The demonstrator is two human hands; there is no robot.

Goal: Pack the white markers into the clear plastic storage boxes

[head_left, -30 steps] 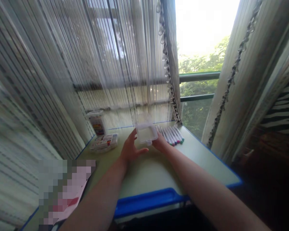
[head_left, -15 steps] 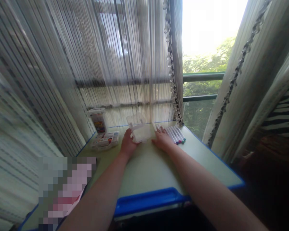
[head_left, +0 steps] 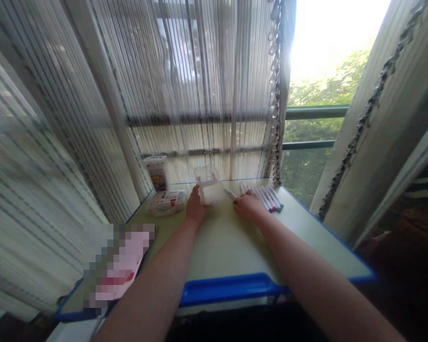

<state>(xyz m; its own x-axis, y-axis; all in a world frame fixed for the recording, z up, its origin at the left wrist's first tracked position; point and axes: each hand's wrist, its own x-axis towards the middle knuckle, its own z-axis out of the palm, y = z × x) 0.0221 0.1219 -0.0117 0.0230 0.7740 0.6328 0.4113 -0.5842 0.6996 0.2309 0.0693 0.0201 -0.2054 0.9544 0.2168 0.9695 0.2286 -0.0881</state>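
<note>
A clear plastic box point(head_left: 214, 194) with its lid raised stands near the back of the table. My left hand point(head_left: 195, 207) is closed around the box's left side. Just right of the box, my right hand point(head_left: 248, 205) pinches a white marker point(head_left: 230, 192), whose far end points toward the box. Beyond and beside that hand, several white markers point(head_left: 268, 195) lie in a row, with purple, pink and teal ends toward me. My right hand covers part of the row.
Left of the box lies a flat clear case point(head_left: 167, 201) with a printed label. Behind it stands an upright clear container point(head_left: 157, 174). A blurred pink item point(head_left: 123, 266) is at the table's left. The table point(head_left: 228, 251) has a blue edge; curtains hang behind.
My right hand has lifted one marker away from the row and tilted it toward the box. My left hand stays at the box. The whole view has shifted slightly.
</note>
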